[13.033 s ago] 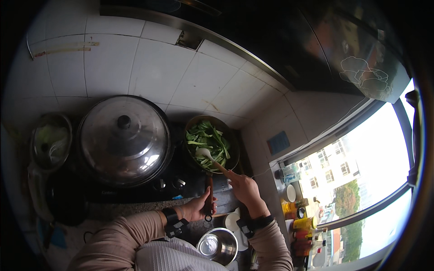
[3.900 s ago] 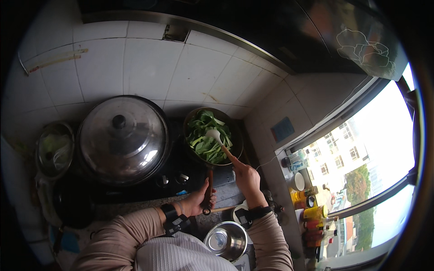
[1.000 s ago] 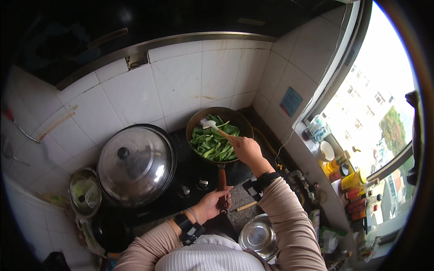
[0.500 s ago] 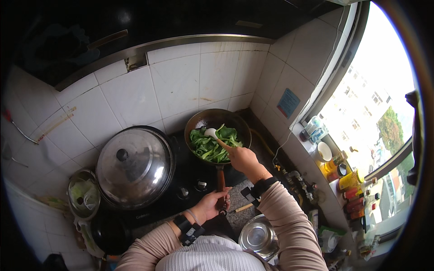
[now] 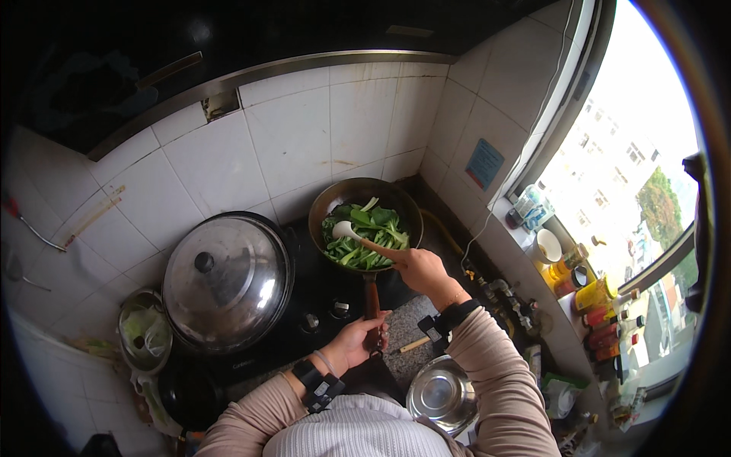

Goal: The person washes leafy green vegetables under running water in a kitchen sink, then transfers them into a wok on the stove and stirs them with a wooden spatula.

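A deep wok point(image 5: 324, 199) stands at the far right of the stove, with leafy greens point(image 5: 384, 222) heaped inside. My left hand point(image 5: 352, 343) is closed around its brown handle point(image 5: 371, 297), which points toward me. Over the wok's near right rim, my right hand point(image 5: 425, 274) grips a spoon point(image 5: 344, 230) with a pale round head, its forefinger stretched along the shaft. The spoon's head rests against the left part of the greens. Its far handle end is hidden under my palm.
Left of the wok sits a large pot under a domed metal lid point(image 5: 228, 274). A steel basin point(image 5: 442, 396) and a wooden-handled tool point(image 5: 415, 344) lie near my right forearm. Gas valves point(image 5: 502, 297) and several sill bottles point(image 5: 594, 295) line the right. A dark hood point(image 5: 266, 38) hangs above.
My right hand has shifted slightly right and nearer me, and the spoon's head has moved left and lower over the greens. Some greens have turned over. My left hand keeps its hold.
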Demonstrator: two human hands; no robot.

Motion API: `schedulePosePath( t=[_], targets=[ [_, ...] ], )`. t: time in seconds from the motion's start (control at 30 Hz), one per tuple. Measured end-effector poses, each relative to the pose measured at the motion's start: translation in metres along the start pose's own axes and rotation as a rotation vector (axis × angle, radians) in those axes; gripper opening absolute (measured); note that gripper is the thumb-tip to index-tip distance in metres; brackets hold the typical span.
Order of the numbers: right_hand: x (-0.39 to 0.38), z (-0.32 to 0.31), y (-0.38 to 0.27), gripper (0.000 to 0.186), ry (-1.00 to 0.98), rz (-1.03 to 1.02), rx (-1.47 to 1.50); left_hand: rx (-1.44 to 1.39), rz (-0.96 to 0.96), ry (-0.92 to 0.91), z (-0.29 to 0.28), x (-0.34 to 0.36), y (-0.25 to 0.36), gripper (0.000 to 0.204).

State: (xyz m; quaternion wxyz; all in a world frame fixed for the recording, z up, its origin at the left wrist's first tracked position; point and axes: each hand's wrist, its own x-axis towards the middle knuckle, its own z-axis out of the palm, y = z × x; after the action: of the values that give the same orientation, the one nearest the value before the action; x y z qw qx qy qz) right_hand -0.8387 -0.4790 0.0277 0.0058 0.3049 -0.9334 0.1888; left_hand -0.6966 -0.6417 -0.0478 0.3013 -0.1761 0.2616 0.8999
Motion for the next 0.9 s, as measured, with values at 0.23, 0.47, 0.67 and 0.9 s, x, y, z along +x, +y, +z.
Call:
schedulePosePath(
  t=[0.23, 0.47, 0.67, 0.9],
  targets=[
    [-0.009, -0.020, 0.012, 0.040, 0.147, 0.101, 0.281, -0.031, 0.005, -0.009, -0.005, 0.001, -0.002, 0.028],
    [0.035, 0.022, 0.018, 0.037, 0.212, 0.289, 0.092, -0.001, -0.023, 0.013, 0.003, -0.003, 0.002, 0.027],
    [0.015, 0.016, 0.001, 0.059, 0.025, 0.143, -0.146, -0.069, -0.010, -0.003, -0.001, -0.005, 0.002, 0.024],
    [-0.006, -0.011, 0.017, 0.049, 0.201, 0.050, 0.000, -0.019, -0.020, -0.020, 0.001, 0.002, -0.001, 0.030]
  ],
)
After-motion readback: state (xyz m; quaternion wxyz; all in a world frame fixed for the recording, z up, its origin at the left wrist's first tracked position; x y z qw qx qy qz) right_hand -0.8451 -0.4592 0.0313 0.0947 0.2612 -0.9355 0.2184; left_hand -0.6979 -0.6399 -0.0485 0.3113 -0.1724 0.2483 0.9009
